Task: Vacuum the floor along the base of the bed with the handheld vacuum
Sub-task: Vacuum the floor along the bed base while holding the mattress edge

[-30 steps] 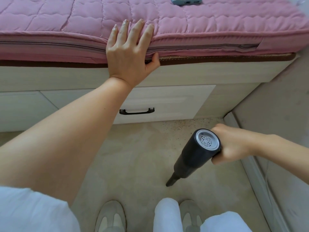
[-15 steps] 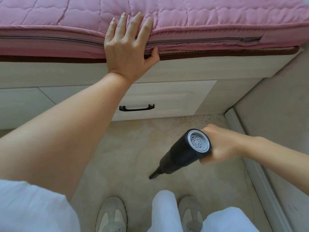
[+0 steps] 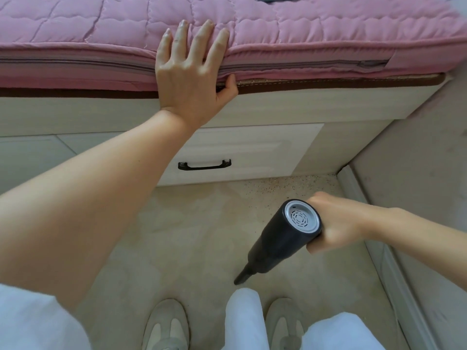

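- Right hand (image 3: 338,223) grips the handheld vacuum (image 3: 280,238), nozzle angled down above the floor (image 3: 182,238), near the shoes (image 3: 166,324).
- Left hand (image 3: 189,72) rests flat, fingers straight, on the pink mattress (image 3: 316,29) edge.
- Specks (image 3: 285,184) lie along the bed base (image 3: 290,107).

Beige floor (image 3: 177,236), crumbs near drawer (image 3: 242,150) with black handle (image 3: 204,164); white baseboard (image 3: 394,274) along right wall (image 3: 429,173).

Beige floor (image 3: 177,236), crumbs (image 3: 290,183) by bed base (image 3: 278,107), shoes (image 3: 165,324)
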`<state>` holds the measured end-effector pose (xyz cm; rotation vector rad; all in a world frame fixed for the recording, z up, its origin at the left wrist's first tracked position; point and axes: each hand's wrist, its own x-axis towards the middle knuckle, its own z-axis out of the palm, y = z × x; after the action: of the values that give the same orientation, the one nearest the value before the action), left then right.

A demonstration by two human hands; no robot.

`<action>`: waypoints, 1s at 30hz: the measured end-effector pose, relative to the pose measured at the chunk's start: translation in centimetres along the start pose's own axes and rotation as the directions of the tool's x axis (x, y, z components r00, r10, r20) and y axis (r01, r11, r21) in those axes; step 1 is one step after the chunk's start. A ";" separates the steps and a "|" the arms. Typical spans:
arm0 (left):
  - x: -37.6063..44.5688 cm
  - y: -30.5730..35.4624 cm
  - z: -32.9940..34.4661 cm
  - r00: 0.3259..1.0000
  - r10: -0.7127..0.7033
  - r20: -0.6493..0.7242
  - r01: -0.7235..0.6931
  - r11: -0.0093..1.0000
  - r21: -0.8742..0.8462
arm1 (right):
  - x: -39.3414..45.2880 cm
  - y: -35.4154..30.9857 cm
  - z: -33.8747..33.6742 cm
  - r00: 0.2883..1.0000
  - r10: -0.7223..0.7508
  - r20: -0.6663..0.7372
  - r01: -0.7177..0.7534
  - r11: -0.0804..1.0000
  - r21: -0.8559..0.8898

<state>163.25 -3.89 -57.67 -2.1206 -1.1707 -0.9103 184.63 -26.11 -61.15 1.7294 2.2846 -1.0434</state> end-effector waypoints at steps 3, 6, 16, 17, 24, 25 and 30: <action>0.2 -0.2 -0.2 0.999 0.021 0.048 -0.022 1.000 0.013 | -0.4 0.9 -0.5 0.999 0.017 -0.028 -0.017 1.000 0.004; 0.4 0.2 -0.3 0.996 0.040 0.074 -0.042 0.999 0.023 | -0.9 1.8 -1.1 1.000 0.014 -0.026 -0.013 1.000 0.011; 2.6 4.2 0.2 0.985 0.083 0.150 -0.080 0.997 -0.024 | -2.5 4.0 -1.3 0.999 0.027 -0.040 -0.026 0.999 0.027; 2.5 4.2 0.3 0.987 0.081 0.139 -0.079 0.997 -0.021 | -2.7 4.2 -1.4 0.998 0.032 -0.056 -0.030 0.999 0.035; 2.1 4.3 1.0 0.994 0.084 0.064 -0.084 0.996 -0.013 | -3.4 4.9 -1.8 0.999 0.033 -0.025 -0.032 0.999 0.036; 2.1 4.3 1.0 0.995 0.080 0.059 -0.079 0.997 -0.009 | -3.4 5.0 -1.8 0.999 0.029 -0.029 -0.029 0.999 0.031; 2.2 4.3 0.8 0.996 0.080 0.034 -0.079 0.997 -0.007 | -2.9 5.8 -1.9 0.988 0.051 -0.143 -0.047 0.999 0.028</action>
<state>168.11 -4.26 -57.11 -2.1795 -1.0935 -0.8455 191.37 -26.69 -61.10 1.9195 2.3074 -0.9709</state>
